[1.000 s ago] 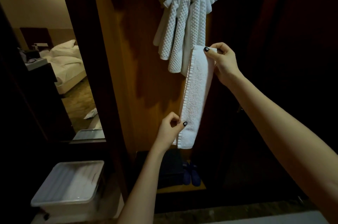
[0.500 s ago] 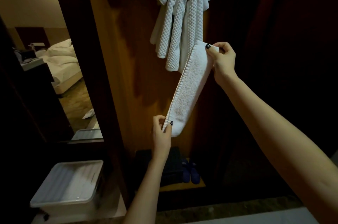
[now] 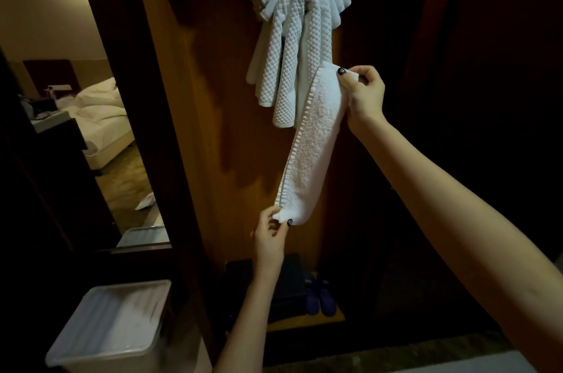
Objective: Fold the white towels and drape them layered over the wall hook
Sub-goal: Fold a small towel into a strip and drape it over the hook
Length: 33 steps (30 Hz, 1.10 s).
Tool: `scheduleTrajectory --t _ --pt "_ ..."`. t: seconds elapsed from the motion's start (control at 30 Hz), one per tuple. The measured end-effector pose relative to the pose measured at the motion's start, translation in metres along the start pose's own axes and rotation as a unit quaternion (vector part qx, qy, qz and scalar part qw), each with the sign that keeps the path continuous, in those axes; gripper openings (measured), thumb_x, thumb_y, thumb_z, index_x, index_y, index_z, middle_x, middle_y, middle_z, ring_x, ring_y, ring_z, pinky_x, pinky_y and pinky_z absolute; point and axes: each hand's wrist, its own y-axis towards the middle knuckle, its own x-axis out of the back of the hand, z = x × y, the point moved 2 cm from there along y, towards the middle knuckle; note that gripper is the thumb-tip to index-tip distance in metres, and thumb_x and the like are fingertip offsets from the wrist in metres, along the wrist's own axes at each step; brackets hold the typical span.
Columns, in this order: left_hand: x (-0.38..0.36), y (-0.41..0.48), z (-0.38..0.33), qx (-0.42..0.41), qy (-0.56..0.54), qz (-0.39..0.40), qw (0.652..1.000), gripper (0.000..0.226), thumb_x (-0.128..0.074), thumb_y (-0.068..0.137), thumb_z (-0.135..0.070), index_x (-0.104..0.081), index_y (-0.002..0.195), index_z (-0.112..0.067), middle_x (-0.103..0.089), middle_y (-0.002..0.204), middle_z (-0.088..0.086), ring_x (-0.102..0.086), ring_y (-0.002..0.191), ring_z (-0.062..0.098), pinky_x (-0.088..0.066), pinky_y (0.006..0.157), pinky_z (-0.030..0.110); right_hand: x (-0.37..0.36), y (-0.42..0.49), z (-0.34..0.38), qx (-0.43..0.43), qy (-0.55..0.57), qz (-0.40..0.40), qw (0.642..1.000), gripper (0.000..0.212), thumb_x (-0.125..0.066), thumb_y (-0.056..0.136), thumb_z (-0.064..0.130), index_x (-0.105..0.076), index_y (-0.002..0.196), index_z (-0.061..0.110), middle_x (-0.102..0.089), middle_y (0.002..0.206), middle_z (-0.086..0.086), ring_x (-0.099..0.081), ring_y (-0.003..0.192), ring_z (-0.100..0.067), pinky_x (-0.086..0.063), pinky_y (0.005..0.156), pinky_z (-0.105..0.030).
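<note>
While the left hand pinches the bottom corner of a folded towel and the right hand pinches its top corner, the strip slants taut before the panel — hung towels drape just above.

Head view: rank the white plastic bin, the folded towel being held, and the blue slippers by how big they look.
1. white plastic bin, narrowly.
2. folded towel, close behind; their camera distances differ, so this order is unsure.
3. blue slippers, clearly smallest.
</note>
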Motion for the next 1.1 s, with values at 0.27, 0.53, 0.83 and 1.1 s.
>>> scheduleTrajectory --t 0.27,0.53,0.83,1.1 --pt "0.002 0.009 0.000 0.082 -0.153 -0.031 0.984 0.035 -0.072 0.085 -0.004 -0.050 0.098 -0.027 -0.061 0.100 0.004 -0.059 0.086 0.008 -0.049 0.069 0.013 -0.005 0.000 -0.007 -0.020 0.012 0.014 1.000 0.016 -0.067 0.089 0.006 -0.054 0.081 0.012 -0.057 0.085 -0.010 -0.055 0.084 -0.026 -0.047 0.074 -0.036" --pt "0.017 0.016 -0.001 0.046 -0.146 -0.024 0.988 0.016 -0.070 0.084 0.000 -0.059 0.080 -0.010 -0.058 0.094 0.008 -0.054 0.079 0.012 -0.044 0.065 0.012 -0.008 0.002 -0.007 -0.012 0.015 0.004 1.000 0.017 -0.066 0.089 0.005 -0.053 0.080 0.012 -0.055 0.080 -0.006 -0.054 0.083 -0.025 -0.046 0.073 -0.035" --pt "0.021 0.014 0.003 0.000 -0.098 0.064 0.993 0.036 -0.069 0.082 0.006 -0.050 0.062 -0.017 -0.049 0.061 -0.012 -0.042 0.059 -0.002 -0.033 0.058 0.012 0.000 0.009 -0.008 0.008 -0.014 -0.007 1.000 0.020 -0.067 0.087 0.004 -0.054 0.076 0.014 -0.054 0.077 -0.003 -0.053 0.079 -0.021 -0.046 0.069 -0.032" --pt "0.019 0.009 -0.001 -0.027 -0.046 0.065 0.996 0.034 -0.064 0.087 0.005 -0.047 0.069 -0.018 -0.047 0.064 -0.012 -0.041 0.058 0.000 -0.033 0.055 0.015 0.000 0.014 -0.008 0.029 -0.042 0.022 0.998 0.019 -0.068 0.087 0.006 -0.055 0.077 0.016 -0.056 0.076 0.002 -0.054 0.067 -0.005 -0.047 0.061 -0.019"
